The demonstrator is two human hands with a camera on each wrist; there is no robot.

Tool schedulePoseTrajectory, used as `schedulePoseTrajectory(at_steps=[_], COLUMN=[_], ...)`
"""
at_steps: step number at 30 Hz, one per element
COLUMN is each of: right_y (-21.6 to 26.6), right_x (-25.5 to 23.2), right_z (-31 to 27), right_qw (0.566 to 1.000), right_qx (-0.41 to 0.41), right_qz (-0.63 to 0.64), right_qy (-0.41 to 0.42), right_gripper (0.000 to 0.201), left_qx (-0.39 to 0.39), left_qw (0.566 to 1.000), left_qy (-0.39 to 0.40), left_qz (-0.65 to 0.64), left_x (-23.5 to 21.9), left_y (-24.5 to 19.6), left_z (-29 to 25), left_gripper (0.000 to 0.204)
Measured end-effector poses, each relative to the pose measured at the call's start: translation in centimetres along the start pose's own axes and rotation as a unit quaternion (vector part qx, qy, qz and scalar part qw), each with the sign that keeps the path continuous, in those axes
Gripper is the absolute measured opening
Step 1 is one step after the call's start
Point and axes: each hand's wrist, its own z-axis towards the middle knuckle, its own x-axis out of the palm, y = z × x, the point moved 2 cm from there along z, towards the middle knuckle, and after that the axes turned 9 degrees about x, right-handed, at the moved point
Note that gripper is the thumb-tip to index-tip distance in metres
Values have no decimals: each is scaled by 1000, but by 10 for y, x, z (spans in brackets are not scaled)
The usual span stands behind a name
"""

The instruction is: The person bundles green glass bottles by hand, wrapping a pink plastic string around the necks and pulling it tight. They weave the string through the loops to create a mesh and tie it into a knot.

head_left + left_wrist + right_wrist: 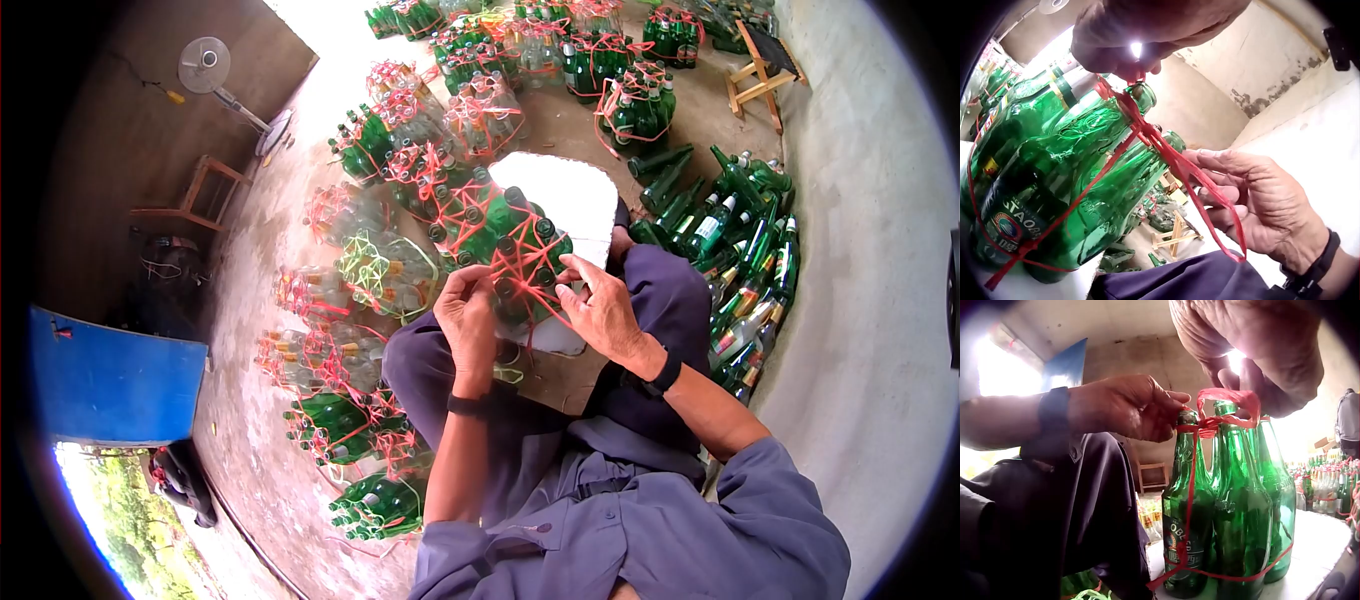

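Note:
A bundle of green bottles [497,215] [1054,187] [1241,506] stands upright, bound around the bodies and across the necks with red ribbon [520,262] [1179,164] [1189,487]. My left hand [466,318] [1160,28] [1124,407] pinches the ribbon beside a bottle mouth on the near side, fingers curled. On the other side of the necks, my right hand [604,312] [1266,203] [1260,347] holds the ribbon between bent fingers and thumb. A loose ribbon loop hangs past its fingertips in the left wrist view.
The bundle stands on a white board [580,200]. Tied bottle bundles [480,110] fill the floor ahead and to the left. Loose green bottles [745,220] lie piled at the right by the wall. A wooden stool [765,75] and a fan [204,66] stand farther off.

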Motion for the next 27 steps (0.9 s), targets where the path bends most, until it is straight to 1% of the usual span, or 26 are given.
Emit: schedulePoseTrajectory(at_steps=[1, 2, 4, 5, 7, 11, 13, 14, 16, 17, 19, 20, 21, 22, 23, 25, 27], right_y=[0, -5, -12, -16, -16, -22, -24, -26, -28, -28, -26, -25, -25, -25, -25, -24, -26], right_x=[0, 2, 7, 7, 8, 11, 13, 12, 13, 13, 13, 12, 12, 11, 10, 8, 7], right_z=[0, 0, 0, -2, -5, -10, -12, -12, -13, -13, -15, -15, -15, -16, -16, -17, -17], right_qw=[1000, 1000, 998, 998, 997, 995, 997, 997, 988, 987, 991, 991, 990, 988, 988, 989, 989], right_qx=[19, 19, -29, -29, 53, 67, 39, 39, 97, 97, 87, 87, 95, 102, 102, 98, 96], right_qz=[4, 5, -53, -53, -48, -55, -68, -68, -82, -82, -56, -56, -55, -54, -53, -52, -51], right_qy=[8, 8, -12, -12, 37, 47, 24, 24, 93, 93, 83, 84, 94, 104, 104, 103, 102], right_gripper=[45, 45, 44, 44, 47, 49, 41, 41, 34, 34, 32, 32, 32, 32, 32, 31, 31], left_qx=[-4, -4, -12, -13, -5, -6, -35, -35, -37, -37, -19, -19, 18, 54, 54, 61, 61], left_qw=[999, 999, 997, 997, 995, 990, 984, 984, 985, 985, 988, 988, 995, 985, 985, 959, 954], left_qy=[0, 0, 2, 2, 11, 22, 23, 23, 71, 71, 85, 85, 94, 101, 102, 123, 133], left_qz=[-34, -33, -81, -81, -100, -137, -174, -174, -152, -151, -129, -128, 1, 129, 129, 249, 260], left_x=[0, -1, -3, -3, -2, 2, 5, 4, 4, 6, 11, 9, 7, 5, 4, 3, 3], left_y=[-1, 0, 1, 2, 1, -3, -6, -10, -18, -22, -29, -28, -26, -24, -22, -16, -12], left_z=[0, 1, 4, 6, 9, 11, 9, 9, 6, 5, 2, 2, 3, 5, 6, 7, 8], left_gripper=[9, 9, 9, 9, 8, 9, 12, 12, 17, 17, 25, 25, 28, 31, 31, 40, 41])
